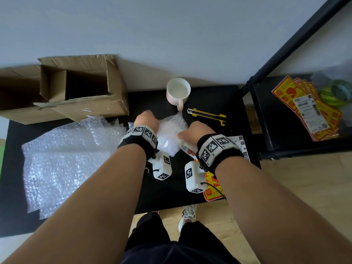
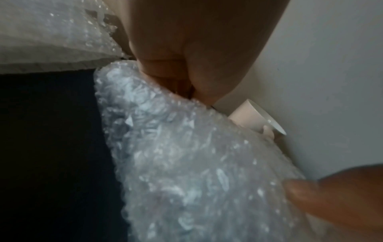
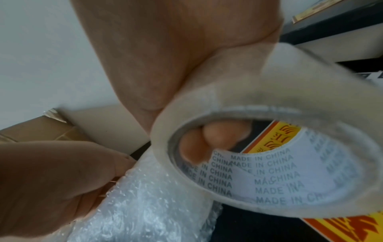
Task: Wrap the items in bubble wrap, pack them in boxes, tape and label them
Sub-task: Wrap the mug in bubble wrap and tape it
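Observation:
A bundle wrapped in bubble wrap (image 1: 171, 134) lies mid-table on the black top. My left hand (image 1: 146, 120) grips its left side, the fingers pinching the wrap's edge (image 2: 182, 68). My right hand (image 1: 191, 133) holds a roll of clear tape (image 1: 187, 147) against the bundle's right side, with fingers (image 3: 217, 137) through the roll's core (image 3: 269, 163) and the thumb (image 2: 331, 199) on the wrap. A bare white mug (image 1: 178, 92) stands upright behind the bundle. What the wrap holds is hidden.
An open cardboard box (image 1: 80, 86) sits at the back left, with a loose bubble wrap sheet (image 1: 66, 159) in front of it. A yellow utility knife (image 1: 207, 116) lies right of the mug. Red-yellow labels (image 1: 213, 185) lie under my right wrist, and more labels (image 1: 308, 109) on the black shelf.

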Available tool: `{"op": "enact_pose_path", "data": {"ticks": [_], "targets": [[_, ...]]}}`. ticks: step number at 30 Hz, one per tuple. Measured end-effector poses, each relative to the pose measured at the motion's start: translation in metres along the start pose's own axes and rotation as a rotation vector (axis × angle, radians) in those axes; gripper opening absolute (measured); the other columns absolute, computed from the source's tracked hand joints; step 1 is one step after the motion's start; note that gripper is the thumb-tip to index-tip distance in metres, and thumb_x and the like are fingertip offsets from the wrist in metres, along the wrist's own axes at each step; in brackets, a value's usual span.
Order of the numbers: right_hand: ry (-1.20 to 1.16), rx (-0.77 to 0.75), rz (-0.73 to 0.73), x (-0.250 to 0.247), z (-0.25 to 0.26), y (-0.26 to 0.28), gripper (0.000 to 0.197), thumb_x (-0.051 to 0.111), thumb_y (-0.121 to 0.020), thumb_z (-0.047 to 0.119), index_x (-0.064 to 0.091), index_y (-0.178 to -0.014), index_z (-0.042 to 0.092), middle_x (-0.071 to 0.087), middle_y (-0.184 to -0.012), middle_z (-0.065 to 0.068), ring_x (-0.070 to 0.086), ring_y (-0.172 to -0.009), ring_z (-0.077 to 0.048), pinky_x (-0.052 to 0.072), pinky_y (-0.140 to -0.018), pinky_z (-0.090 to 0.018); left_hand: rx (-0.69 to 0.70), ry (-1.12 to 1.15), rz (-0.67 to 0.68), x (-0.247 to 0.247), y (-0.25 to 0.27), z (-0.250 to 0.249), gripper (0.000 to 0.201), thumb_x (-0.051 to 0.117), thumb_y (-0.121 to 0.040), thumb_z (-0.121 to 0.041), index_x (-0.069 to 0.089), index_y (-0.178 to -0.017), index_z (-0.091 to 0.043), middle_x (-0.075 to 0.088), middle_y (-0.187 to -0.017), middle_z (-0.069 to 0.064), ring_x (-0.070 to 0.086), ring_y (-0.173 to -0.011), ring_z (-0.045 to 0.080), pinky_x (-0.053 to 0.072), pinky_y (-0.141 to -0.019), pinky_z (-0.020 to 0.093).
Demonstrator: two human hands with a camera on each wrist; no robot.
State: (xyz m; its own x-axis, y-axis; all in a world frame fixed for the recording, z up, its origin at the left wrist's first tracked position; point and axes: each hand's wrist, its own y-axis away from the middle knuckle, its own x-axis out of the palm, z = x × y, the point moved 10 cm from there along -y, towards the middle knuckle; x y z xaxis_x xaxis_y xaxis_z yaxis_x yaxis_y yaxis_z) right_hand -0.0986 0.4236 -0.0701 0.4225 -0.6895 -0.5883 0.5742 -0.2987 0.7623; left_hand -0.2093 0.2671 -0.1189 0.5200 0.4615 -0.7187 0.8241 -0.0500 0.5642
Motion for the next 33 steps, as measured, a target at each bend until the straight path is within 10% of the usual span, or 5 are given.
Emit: {"op": "enact_pose_path", "data": {"ticks": [9, 18, 21, 24, 33], "targets": [[-0.067, 0.053, 0.026, 0.006, 0.0, -0.005, 0.028, 0.054, -0.086, 0.029, 0.069, -0.081, 0.006, 0.068, -0.054, -0.005, 0.073, -0.066, -0.026, 0.06, -0.079, -0.041, 0.188, -0.172, -0.055, -0.006, 0.002, -0.018, 0.014, 0.055, -0.087, -0.003, 0.06, -0.096, -0.013, 0.049, -0.117, 0.011, 0.054, -0.096, 0.03, 0.048, -0.082, 0.038], [-0.092, 0.03, 0.007, 0.007, 0.003, -0.005, 0.024, 0.055, -0.084, 0.026, 0.067, -0.082, 0.006, 0.075, -0.081, -0.013, 0.073, -0.084, -0.031, 0.058, -0.084, -0.044, 0.212, -0.257, 0.012, 0.002, 0.018, -0.021, 0.036, 0.038, -0.096, -0.005, 0.063, -0.122, -0.008, 0.057, -0.124, 0.013, 0.055, -0.114, 0.03, 0.046, -0.098, 0.038], [-0.051, 0.016, -0.002, 0.005, 0.003, -0.003, 0.024, 0.054, -0.084, 0.027, 0.067, -0.078, 0.007, 0.073, -0.078, -0.011, 0.072, -0.081, -0.031, 0.059, -0.082, -0.04, 0.191, -0.212, -0.014, 0.005, 0.024, -0.013, 0.049, 0.02, -0.097, -0.027, 0.055, -0.128, -0.011, 0.054, -0.125, 0.01, 0.047, -0.118, 0.03, 0.041, -0.101, 0.04], [-0.022, 0.011, 0.01, 0.006, 0.0, 0.0, 0.022, 0.055, -0.083, 0.023, 0.068, -0.077, 0.006, 0.07, -0.065, -0.007, 0.072, -0.073, -0.028, 0.059, -0.081, -0.038, 0.204, -0.295, 0.027, 0.012, 0.027, -0.012, 0.065, 0.044, -0.091, -0.064, 0.05, -0.13, -0.013, 0.052, -0.131, 0.009, 0.045, -0.125, 0.03, 0.036, -0.102, 0.043], [-0.018, -0.015, -0.017, 0.006, -0.011, -0.002, 0.029, 0.052, -0.089, 0.03, 0.066, -0.074, 0.009, 0.068, -0.059, 0.0, 0.062, -0.052, -0.016, 0.051, -0.065, -0.028, 0.102, -0.383, 0.141, 0.021, 0.021, -0.004, 0.084, 0.041, -0.079, -0.082, 0.06, -0.107, -0.006, 0.056, -0.125, 0.017, 0.049, -0.119, 0.035, 0.039, -0.103, 0.049]]}}
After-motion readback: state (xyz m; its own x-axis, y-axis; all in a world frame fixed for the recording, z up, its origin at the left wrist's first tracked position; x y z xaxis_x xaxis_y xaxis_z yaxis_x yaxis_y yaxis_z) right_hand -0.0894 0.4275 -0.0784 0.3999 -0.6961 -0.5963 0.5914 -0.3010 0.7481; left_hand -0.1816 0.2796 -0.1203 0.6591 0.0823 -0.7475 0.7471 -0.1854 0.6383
